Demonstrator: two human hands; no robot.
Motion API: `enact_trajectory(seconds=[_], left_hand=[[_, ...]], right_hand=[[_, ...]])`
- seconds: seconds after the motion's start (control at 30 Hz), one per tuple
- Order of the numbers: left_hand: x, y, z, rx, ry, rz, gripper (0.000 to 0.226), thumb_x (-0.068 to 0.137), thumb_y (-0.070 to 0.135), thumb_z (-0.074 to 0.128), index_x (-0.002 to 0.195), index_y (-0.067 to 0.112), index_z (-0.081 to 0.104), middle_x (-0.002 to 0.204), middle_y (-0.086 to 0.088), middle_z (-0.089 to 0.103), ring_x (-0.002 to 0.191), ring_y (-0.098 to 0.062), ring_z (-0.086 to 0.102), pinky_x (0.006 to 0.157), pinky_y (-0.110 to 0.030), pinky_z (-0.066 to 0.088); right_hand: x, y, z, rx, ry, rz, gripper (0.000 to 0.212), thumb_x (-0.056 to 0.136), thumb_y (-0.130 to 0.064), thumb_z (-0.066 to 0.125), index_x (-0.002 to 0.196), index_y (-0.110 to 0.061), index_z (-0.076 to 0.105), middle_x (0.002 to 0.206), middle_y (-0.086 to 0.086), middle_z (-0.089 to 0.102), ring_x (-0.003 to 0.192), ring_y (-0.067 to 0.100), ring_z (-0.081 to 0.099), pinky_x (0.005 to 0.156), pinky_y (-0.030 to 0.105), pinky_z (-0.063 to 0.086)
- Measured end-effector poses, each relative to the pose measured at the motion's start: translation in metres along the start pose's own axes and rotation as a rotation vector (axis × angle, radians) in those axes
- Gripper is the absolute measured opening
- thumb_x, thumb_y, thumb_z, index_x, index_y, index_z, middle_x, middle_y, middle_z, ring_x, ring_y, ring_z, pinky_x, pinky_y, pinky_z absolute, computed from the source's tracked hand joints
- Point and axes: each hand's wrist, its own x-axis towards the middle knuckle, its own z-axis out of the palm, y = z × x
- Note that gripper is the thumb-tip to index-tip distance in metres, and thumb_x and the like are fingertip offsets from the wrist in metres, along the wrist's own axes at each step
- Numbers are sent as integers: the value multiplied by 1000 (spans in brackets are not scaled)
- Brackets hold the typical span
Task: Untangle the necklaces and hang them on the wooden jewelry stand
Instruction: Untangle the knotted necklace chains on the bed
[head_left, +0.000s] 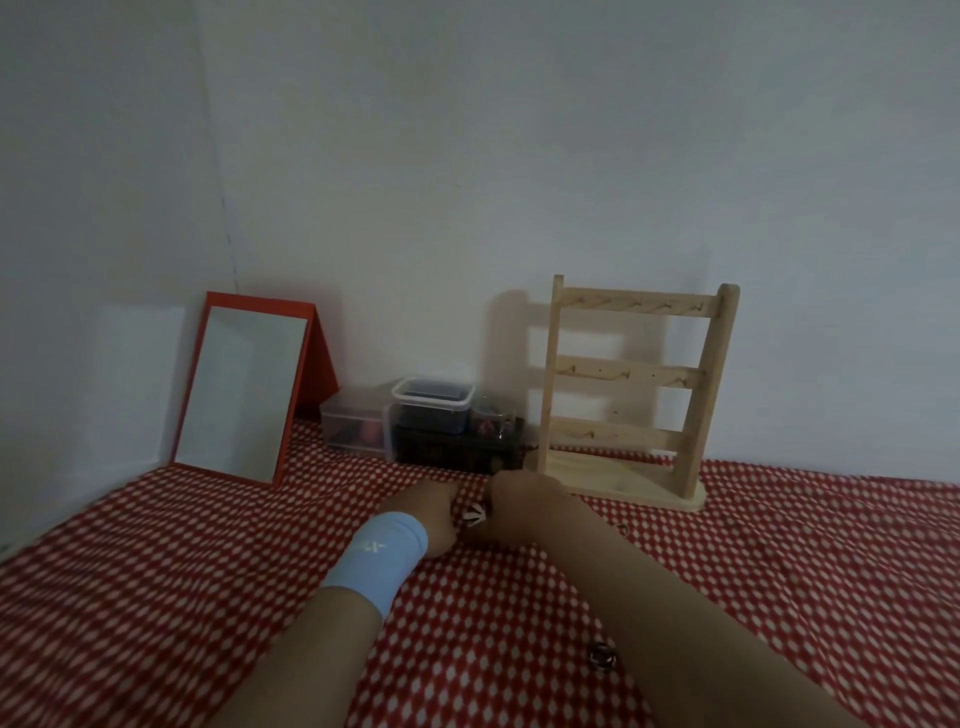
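Both my hands meet low on the red-and-white checked cloth, just in front of the wooden jewelry stand. My left hand, with a light blue wristband, and my right hand both curl around a small tangle of necklaces between them; only a pale bit of it shows. The stand is upright against the wall, three rails of pegs, nothing hanging on it. My fingers are hidden behind the backs of my hands.
A red-framed mirror leans at the back left. Clear plastic boxes and a dark box sit between mirror and stand. A small metal trinket lies on the cloth near my right forearm, another right of my hand.
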Motion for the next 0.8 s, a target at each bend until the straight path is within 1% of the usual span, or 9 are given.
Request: enact_trajectory(seconds=[0.1, 0.2, 0.3, 0.4, 0.5, 0.57, 0.63, 0.7, 0.8], left_hand=[[1, 1, 4, 0, 16, -35, 39, 97, 23, 47, 135, 20, 54, 134, -5, 57, 115, -22, 58, 104, -35, 46], [0, 3, 3, -17, 21, -54, 31, 94, 23, 47, 121, 21, 63, 122, -3, 64, 104, -20, 62, 98, -36, 50], [-1, 9, 4, -35, 36, -71, 35, 94, 19, 45, 125, 20, 62, 125, -3, 62, 106, -21, 61, 99, -35, 48], [0, 20, 6, -74, 48, -70, 31, 93, 20, 45, 117, 18, 65, 120, -4, 64, 102, -21, 61, 96, -36, 50], [0, 33, 7, -91, 34, -66, 33, 94, 28, 48, 122, 21, 63, 126, -3, 62, 108, -22, 60, 100, -38, 48], [0, 41, 8, -70, 16, -68, 40, 94, 28, 50, 132, 22, 58, 135, -3, 57, 115, -22, 58, 104, -37, 46], [2, 47, 8, -48, 5, -87, 41, 94, 23, 48, 134, 20, 57, 137, -3, 56, 116, -22, 58, 103, -34, 46], [4, 55, 7, -27, 17, -123, 36, 93, 18, 46, 125, 15, 64, 129, -5, 62, 108, -21, 61, 97, -33, 50], [3, 63, 1, 74, 85, -202, 22, 92, 13, 48, 102, 8, 68, 111, -8, 67, 96, -22, 65, 85, -32, 54]], right_hand=[[-7, 9, -1, 117, 39, -2, 48, 83, -59, 75, 101, -14, 71, 96, 1, 67, 86, 15, 62, 71, 30, 50], [-20, 18, -4, 439, 123, 14, 25, 89, -47, 73, 88, -23, 66, 90, -5, 65, 82, 9, 59, 73, 28, 50], [-39, 25, -16, 819, 318, 47, 21, 98, -42, 63, 96, -21, 62, 98, 1, 70, 88, 17, 68, 77, 33, 57], [-55, 40, -32, 1268, 443, 108, 33, 104, -40, 52, 113, -9, 60, 99, 12, 76, 90, 29, 74, 85, 44, 61], [-66, 52, -47, 1782, 421, 70, 36, 107, -35, 47, 125, -4, 51, 98, 21, 76, 84, 34, 76, 71, 40, 64], [-75, 63, -53, 1920, 414, 56, 33, 108, -34, 46, 123, -5, 51, 87, 16, 74, 68, 27, 71, 63, 37, 61], [-81, 76, -57, 1845, 408, 72, 26, 108, -33, 47, 111, -8, 54, 72, 6, 65, 52, 15, 55, 49, 28, 46], [-91, 89, -58, 1564, 413, 124, 23, 107, -33, 50, 99, -12, 57, 68, 2, 61, 48, 10, 44, 45, 24, 32], [-99, 105, -54, 988, 415, 206, 30, 101, -39, 59, 93, -11, 65, 70, 2, 64, 53, 10, 52, 51, 24, 39]])
